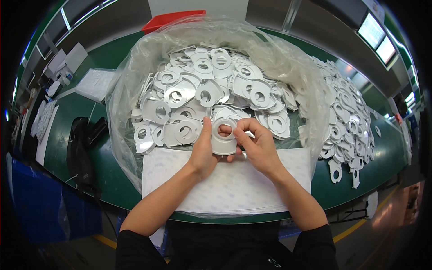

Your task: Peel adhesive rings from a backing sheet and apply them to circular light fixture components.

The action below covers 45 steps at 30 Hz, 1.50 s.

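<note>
Between my two hands is a white plastic ring-shaped part (pixel 223 146), a round opening at its far end and a wider curved end toward me. My left hand (pixel 204 154) grips its left side, thumb pointing up along the edge and fingers passing underneath. With thumb and forefinger pinched at the ring's right rim, my right hand (pixel 257 145) holds the other side. Just beyond lies a heap of similar white parts (pixel 184 130) in a clear plastic bag (pixel 121 103). Below my hands is a white sheet (pixel 225 189) at the table's front edge.
Another pile of white parts (pixel 346 117) covers the green table (pixel 382 157) at right. A red bin (pixel 173 19) stands behind the bag. On the left lie a black object with a cable (pixel 81 148) and a flat plastic-wrapped stack (pixel 98 84).
</note>
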Each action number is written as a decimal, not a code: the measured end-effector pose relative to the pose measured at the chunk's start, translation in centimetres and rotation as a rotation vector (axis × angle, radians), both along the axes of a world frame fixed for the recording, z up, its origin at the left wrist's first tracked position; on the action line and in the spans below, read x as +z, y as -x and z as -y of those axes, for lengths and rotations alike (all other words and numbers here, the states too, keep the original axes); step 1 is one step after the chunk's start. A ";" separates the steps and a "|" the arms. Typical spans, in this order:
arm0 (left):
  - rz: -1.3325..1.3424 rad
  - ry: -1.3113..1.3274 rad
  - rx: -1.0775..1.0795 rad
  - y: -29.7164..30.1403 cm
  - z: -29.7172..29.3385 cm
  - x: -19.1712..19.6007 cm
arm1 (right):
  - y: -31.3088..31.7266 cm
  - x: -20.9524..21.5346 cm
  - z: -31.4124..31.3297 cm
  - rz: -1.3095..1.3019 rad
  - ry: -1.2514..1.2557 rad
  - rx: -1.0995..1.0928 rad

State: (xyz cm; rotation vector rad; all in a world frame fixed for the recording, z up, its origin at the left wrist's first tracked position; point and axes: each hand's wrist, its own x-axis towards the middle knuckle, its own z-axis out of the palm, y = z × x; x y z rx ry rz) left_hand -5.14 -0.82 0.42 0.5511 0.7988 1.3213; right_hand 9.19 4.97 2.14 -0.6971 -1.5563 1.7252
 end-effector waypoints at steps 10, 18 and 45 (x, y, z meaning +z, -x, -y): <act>0.007 0.009 -0.008 0.1 0.0 -0.1 | -0.1 -0.2 -0.1 0.012 -0.017 0.010; 0.012 0.002 -0.013 0.2 0.0 -0.1 | -0.2 -0.5 -0.4 0.012 -0.006 0.026; -0.010 0.010 0.004 -0.2 0.0 0.5 | 0.1 0.1 0.3 0.076 -0.170 -0.066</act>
